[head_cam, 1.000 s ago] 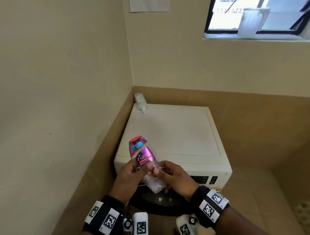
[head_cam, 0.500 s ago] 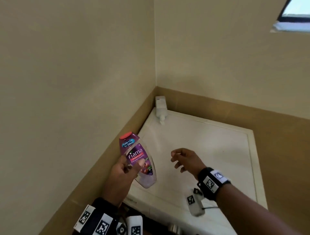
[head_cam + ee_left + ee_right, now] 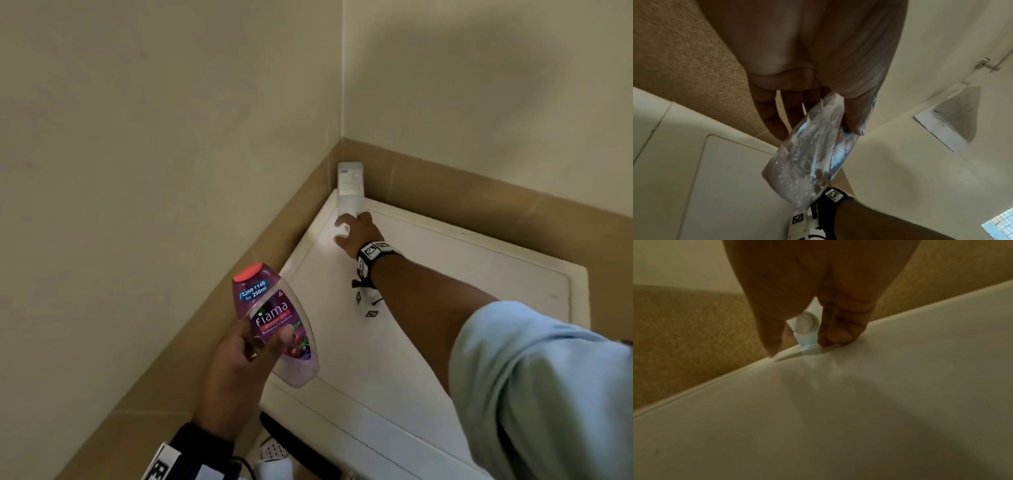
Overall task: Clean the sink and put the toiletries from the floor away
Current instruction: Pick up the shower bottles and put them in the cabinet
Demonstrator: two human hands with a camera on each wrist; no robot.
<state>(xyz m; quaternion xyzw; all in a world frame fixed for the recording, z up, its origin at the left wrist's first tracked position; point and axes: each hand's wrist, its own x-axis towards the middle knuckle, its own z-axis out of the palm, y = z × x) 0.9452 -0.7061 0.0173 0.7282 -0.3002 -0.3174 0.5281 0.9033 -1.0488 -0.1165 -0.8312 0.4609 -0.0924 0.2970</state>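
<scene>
My left hand [image 3: 265, 339] grips a clear shower gel bottle [image 3: 274, 318] with a purple label and red cap, tilted above the front left corner of the white washing machine top [image 3: 445, 308]. The left wrist view shows the bottle [image 3: 809, 154] between thumb and fingers of that hand [image 3: 818, 126]. My right hand [image 3: 346, 228] reaches to the far left corner, where a white tube [image 3: 350, 185] leans against the wall. In the right wrist view, thumb and curled fingers of the right hand [image 3: 801, 345] close on the tube's [image 3: 806, 331] cap end, fingertips touching the machine top [image 3: 859, 402].
Tan tiles [image 3: 301, 219] run along both walls behind the machine, cream wall above. A sheet of paper [image 3: 941, 129] hangs on a wall, and a metal fitting [image 3: 985, 64] is mounted higher up. The machine's dark front edge [image 3: 298, 442] lies below my left arm.
My right hand let go of the shower gel bottle and stretched across the machine top to the white tube in the corner. The left hand kept the bottle. The view swung left and closer.
</scene>
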